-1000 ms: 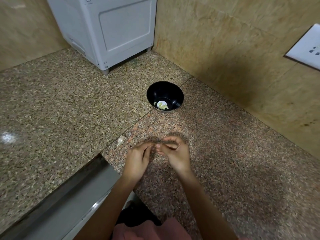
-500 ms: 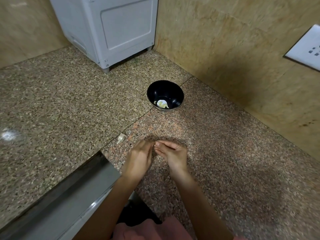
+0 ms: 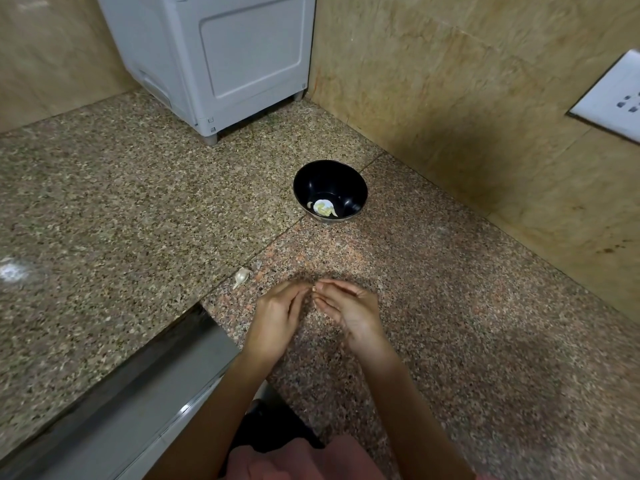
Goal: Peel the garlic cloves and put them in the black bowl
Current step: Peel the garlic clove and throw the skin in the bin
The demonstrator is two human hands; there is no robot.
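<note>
2 hands: L hand [image 3: 277,317] & R hand [image 3: 351,311] both pinch 1 tiny clove [image 3: 313,289]. Bowl [image 3: 329,178] dead ahead, nearer R hand. Loose clove [image 3: 241,276] beside L hand.

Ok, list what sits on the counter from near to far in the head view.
Left hand and right hand, side by side, pinching the held clove → loose clove → black bowl → white appliance at the back.

The tiny pale bit [image 3: 313,289] pinched between left hand [image 3: 277,320] and right hand [image 3: 353,313] is too small to identify; the white boxy appliance [image 3: 221,57] at twelve o'clock is cropped.
</note>
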